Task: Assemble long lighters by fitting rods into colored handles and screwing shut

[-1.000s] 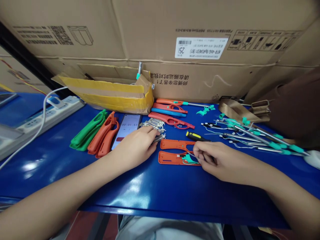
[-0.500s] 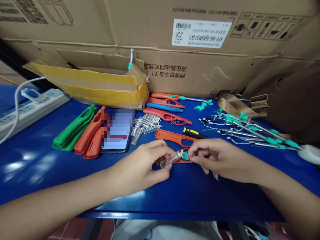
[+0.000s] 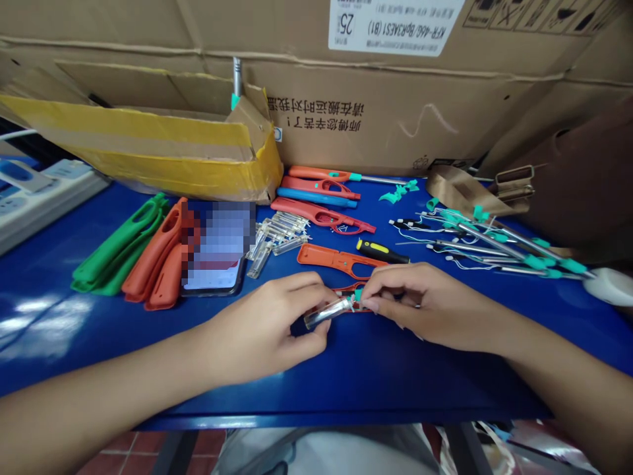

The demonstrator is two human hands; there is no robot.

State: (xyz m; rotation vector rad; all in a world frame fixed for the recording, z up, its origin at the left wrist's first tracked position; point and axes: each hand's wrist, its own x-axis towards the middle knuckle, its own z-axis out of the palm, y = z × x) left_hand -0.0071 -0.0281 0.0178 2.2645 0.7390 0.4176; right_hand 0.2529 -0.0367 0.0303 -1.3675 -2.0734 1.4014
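At eleven o'clock from the left hand, a yellow-taped cardboard box has a metal lighter tube upright in its right end. That hand, back upward, grips a clear fuel reservoir pointing to two o'clock; an orange handle half lies beyond, toward twelve. The right hand, fingers curled, pinches a teal fitting beside the reservoir's tip.

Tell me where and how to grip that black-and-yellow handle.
Grip the black-and-yellow handle near its middle, from above, closing across its narrow width. That seems best: it is elongated and lies on the blue table, with the right hand close to its right end and an orange shell half on its near side.
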